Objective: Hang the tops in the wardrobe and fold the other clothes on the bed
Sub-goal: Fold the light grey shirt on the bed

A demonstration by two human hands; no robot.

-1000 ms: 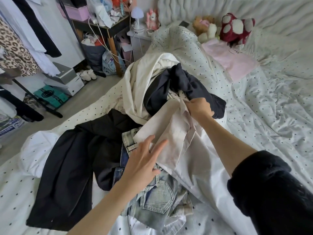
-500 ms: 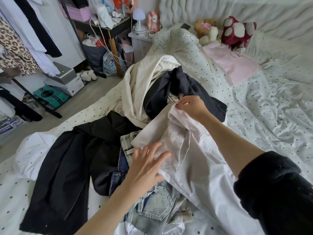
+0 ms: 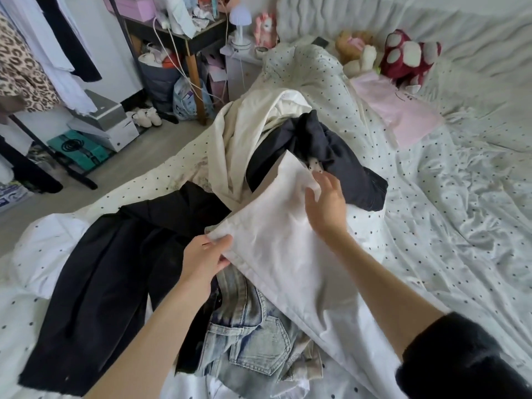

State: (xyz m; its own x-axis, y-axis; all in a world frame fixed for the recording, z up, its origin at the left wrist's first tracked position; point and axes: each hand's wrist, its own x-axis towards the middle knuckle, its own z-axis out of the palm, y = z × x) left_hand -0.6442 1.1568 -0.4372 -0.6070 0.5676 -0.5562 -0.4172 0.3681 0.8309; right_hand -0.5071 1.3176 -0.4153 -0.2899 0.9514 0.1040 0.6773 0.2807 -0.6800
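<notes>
Spreading across nearly the whole view, the bed (image 3: pixel 460 226) wears a white sheet with small dark dots, rumpled on the right side. A heap of clothes lies along its middle. On the left of the heap a black garment (image 3: pixel 95 283) lies sprawled and creased, running from the middle of the bed toward the near edge. Beyond it a cream garment (image 3: pixel 239 145) is bunched up in a mound, with a dark navy garment (image 3: pixel 331 151) twisted just beside it on the right. In the centre lies the white garment (image 3: pixel 282 254), a plain, smooth, pale cloth with a stitched hem along its left edge; it drapes over the pile and down toward the near right. The left hand (image 3: pixel 204 260) pinches that hem at the cloth's left corner, thumb on top. The right hand (image 3: pixel 328 205) lies flat on the cloth's upper part, fingers straight and spread, gripping nothing. Under the white garment's near edge, between the two forearms, lie faded light-blue jeans (image 3: pixel 253 347), a back pocket showing. A pink top (image 3: pixel 403 110) lies flat near the plush toys (image 3: pixel 403 59) at the bed's far end.
</notes>
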